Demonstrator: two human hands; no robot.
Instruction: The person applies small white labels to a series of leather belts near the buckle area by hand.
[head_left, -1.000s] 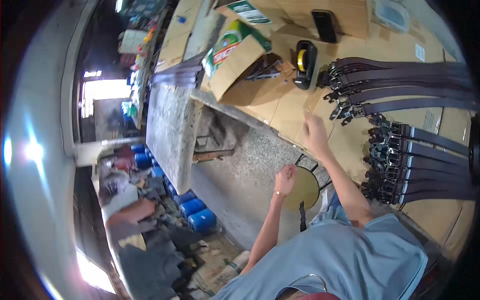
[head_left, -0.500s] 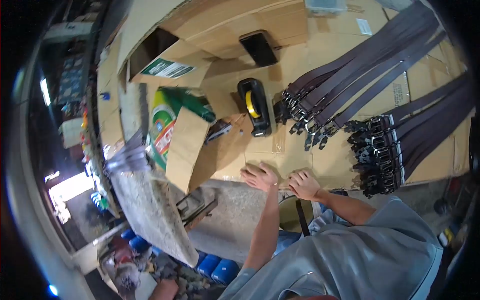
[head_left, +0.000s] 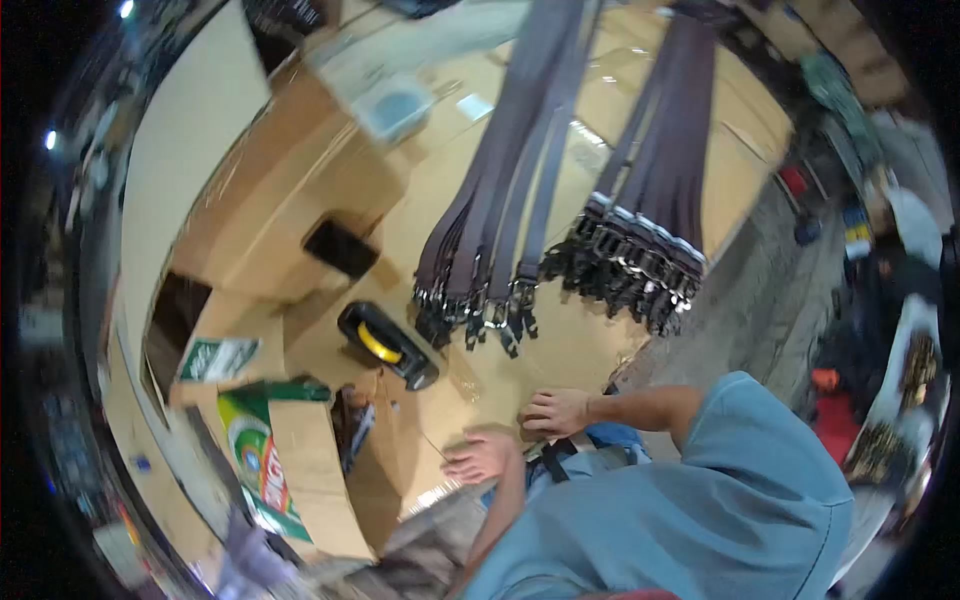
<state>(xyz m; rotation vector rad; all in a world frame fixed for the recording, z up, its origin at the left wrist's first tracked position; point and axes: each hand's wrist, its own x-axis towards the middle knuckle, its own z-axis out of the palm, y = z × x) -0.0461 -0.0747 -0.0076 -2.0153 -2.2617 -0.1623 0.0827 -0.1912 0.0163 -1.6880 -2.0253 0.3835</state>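
My left hand point(head_left: 480, 456) rests on the cardboard-covered table near its front edge, fingers stretched out and holding nothing. Close beside it, my right hand point(head_left: 556, 412) lies on the same edge with its fingers loosely bent and apart, also with nothing in it. Beyond the hands is a bundle of dark flat straps point(head_left: 510, 170) ending in metal buckles and black clips. A second strap bundle point(head_left: 675, 150) lies to its right, its clips grouped in a row. A black tape dispenser point(head_left: 410, 368) with a yellow roll sits ahead of my left hand.
A black phone point(head_left: 341, 248) lies past the dispenser. On the left stand an open cardboard box point(head_left: 290, 190) and a cut green-printed carton point(head_left: 310, 470) with small tools in it. A clear plastic container point(head_left: 393, 106) is at the back. Another person point(head_left: 905, 220) is at the far right.
The view has turned to the right, so the table and straps appear shifted left and rotated. Both hands stay resting near the table edge. A person has come into view at right.
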